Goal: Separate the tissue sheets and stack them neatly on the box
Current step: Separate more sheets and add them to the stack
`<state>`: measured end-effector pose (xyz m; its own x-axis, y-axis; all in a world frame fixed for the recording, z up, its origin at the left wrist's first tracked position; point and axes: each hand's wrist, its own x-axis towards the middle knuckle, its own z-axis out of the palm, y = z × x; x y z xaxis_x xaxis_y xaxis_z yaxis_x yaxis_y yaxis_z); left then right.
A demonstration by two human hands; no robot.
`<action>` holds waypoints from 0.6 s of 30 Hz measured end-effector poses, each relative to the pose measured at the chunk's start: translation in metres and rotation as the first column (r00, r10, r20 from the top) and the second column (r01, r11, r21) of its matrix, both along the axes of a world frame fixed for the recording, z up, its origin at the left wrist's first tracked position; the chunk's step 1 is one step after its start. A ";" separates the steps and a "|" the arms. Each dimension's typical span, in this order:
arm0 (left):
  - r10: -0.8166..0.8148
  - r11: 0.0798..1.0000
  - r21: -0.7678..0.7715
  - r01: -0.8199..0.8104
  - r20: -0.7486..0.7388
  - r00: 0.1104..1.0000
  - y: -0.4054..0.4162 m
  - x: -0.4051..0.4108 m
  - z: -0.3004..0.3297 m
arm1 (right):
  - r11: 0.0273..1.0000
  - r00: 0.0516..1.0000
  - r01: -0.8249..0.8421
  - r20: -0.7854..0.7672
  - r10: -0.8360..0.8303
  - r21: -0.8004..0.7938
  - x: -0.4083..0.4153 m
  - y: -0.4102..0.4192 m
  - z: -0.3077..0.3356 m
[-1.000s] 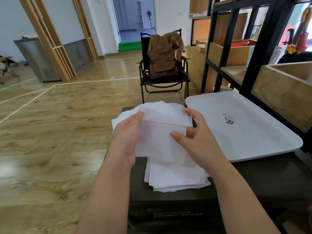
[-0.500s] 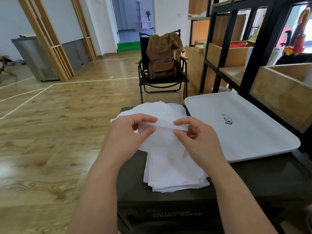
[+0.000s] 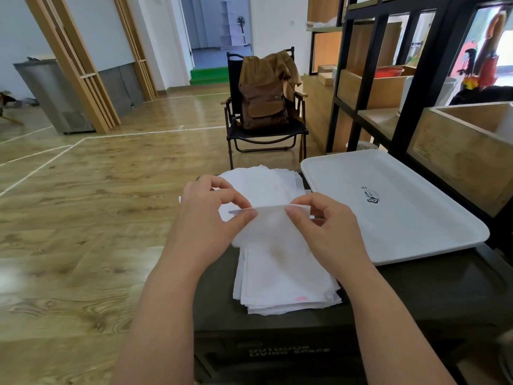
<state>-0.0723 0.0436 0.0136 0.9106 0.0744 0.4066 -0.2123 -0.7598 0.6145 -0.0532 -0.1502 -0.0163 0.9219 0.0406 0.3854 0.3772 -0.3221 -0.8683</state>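
A white tissue sheet (image 3: 270,222) hangs between my two hands above the dark green box (image 3: 277,329). My left hand (image 3: 208,218) pinches the sheet's top edge with thumb and forefinger. My right hand (image 3: 327,226) pinches the same edge a little to the right. Under the sheet, on the near part of the box lid, lies a stack of tissue sheets (image 3: 286,284) with a small pink mark. Beyond my hands, a looser pile of tissues (image 3: 266,182) lies at the far end of the box.
A white tray (image 3: 402,218) lies on the box to the right of the tissues. Behind it stands a black shelf frame with wooden crates (image 3: 458,151). A black folding chair with a brown backpack (image 3: 263,104) stands just past the box. Wooden floor stretches to the left.
The sheet was held flat against my palms a second ago. Both hands have shifted to a fingertip pinch along its top edge, and the sheet now hangs from that edge.
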 end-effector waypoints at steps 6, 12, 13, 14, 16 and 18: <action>-0.182 0.916 -0.380 0.130 -0.106 0.978 -0.004 -0.006 0.011 | 0.974 0.993 -0.053 -0.091 0.074 0.220 -0.003 -0.003 0.008; -0.189 0.953 -0.294 0.079 -0.366 0.911 -0.002 -0.005 0.005 | 0.989 0.920 -0.056 -0.377 0.105 0.139 -0.003 -0.017 0.009; -0.162 0.967 -0.248 0.054 -0.437 0.885 -0.001 -0.003 0.002 | 0.998 0.913 -0.053 -0.405 0.040 -0.020 -0.002 -0.020 0.007; -0.135 0.980 -0.196 0.039 -0.505 0.852 0.000 -0.002 -0.002 | 0.982 0.901 -0.065 -0.433 -0.018 -0.175 -0.001 -0.021 0.004; -0.104 0.993 -0.111 0.043 -0.627 0.772 0.001 0.001 -0.011 | 0.913 0.878 -0.108 -0.469 -0.098 -0.393 -0.001 -0.021 0.001; -0.081 0.996 -0.074 0.040 -0.719 0.691 0.001 0.003 -0.016 | 0.862 0.874 -0.113 -0.462 -0.150 -0.493 0.000 -0.018 0.000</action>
<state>-0.0695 0.0448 -0.0028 0.9254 0.0091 -0.3789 0.2665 -0.7264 0.6335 -0.0532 -0.1684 -0.0166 0.9834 0.0834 -0.1614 -0.0436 -0.7541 -0.6553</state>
